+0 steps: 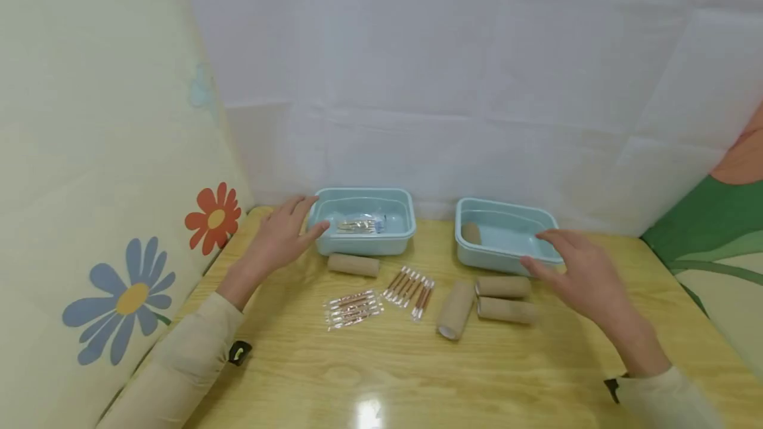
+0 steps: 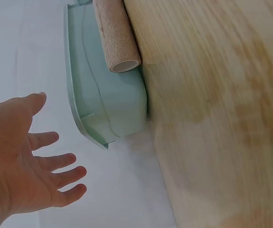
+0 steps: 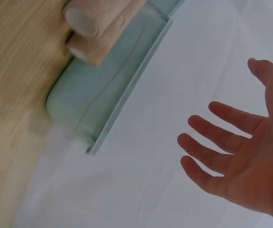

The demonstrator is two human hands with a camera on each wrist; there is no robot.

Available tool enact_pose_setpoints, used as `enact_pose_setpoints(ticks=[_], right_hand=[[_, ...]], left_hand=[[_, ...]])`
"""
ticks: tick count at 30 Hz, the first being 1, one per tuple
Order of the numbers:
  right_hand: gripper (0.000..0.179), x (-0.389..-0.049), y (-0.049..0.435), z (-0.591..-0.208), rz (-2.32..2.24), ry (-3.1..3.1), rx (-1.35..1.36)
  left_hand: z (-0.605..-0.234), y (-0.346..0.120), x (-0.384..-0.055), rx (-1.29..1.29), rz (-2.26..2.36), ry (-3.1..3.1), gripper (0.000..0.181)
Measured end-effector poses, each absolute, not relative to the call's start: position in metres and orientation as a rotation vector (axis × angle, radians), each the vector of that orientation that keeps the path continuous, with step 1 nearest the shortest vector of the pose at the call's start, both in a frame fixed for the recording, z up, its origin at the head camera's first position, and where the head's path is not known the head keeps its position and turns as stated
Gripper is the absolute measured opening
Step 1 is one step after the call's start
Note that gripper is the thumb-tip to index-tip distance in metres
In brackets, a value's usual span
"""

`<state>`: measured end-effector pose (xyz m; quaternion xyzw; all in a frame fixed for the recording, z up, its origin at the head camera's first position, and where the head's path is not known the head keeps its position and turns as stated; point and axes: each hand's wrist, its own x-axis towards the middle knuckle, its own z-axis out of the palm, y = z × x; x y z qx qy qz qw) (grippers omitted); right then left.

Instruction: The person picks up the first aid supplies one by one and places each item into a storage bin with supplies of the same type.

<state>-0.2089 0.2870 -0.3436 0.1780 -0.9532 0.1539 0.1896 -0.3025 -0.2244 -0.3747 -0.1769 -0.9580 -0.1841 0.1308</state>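
My left hand [image 1: 280, 236] is at the left end of a pale blue plastic bin [image 1: 372, 246], fingers spread. In that bin lie some thin clear-wrapped sticks [image 1: 357, 226]. My right hand [image 1: 587, 277] is over the right end of a second pale blue bin [image 1: 491, 259], its fingers extended and holding nothing. A tan roll [image 1: 471, 234] lies inside this bin at the left. Both wrist views show the left palm [image 2: 17, 166] and right palm [image 3: 250, 175] bare beside the bins. Before the left bin is a crepe-textured tan roll with a pale core [image 2: 117, 38].
Between the bins and me lie wrapped brown-stick cotton swabs [image 1: 408, 285] and another swab strip [image 1: 354, 310]. Three tan rolls, one of them angled [image 1: 456, 310], lie before the right bin. A white sheet [image 1: 381, 85] hangs behind the wooden table [image 1: 298, 382].
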Motion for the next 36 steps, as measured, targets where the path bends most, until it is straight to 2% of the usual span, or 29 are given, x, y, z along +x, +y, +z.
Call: enact_pose_setpoints(ticks=[6, 10, 21, 28, 36], right_hand=[[0.053, -0.206, 0.263, -0.354, 0.437, -2.619, 0.625], [0.055, -0.206, 0.246, -0.359, 0.434, -2.623, 0.681], [0.053, -0.205, 0.221, -0.378, 0.389, -2.570, 0.819], [0.058, -0.202, 0.210, -0.385, 0.358, -2.613, 0.831], [0.055, -0.208, 0.189, -0.385, 0.349, -2.654, 0.871]], left_hand=[[-0.377, -0.223, -0.306, -0.516, -0.612, -2.794, 0.071], [-0.378, -0.225, -0.306, -0.479, -0.688, -2.845, 0.072], [-0.383, -0.228, -0.301, -0.389, -0.821, -2.912, 0.090], [-0.385, -0.225, -0.306, -0.616, -1.118, -2.758, 0.077], [-0.385, -0.227, -0.305, -0.596, -1.126, -2.803, 0.077]])
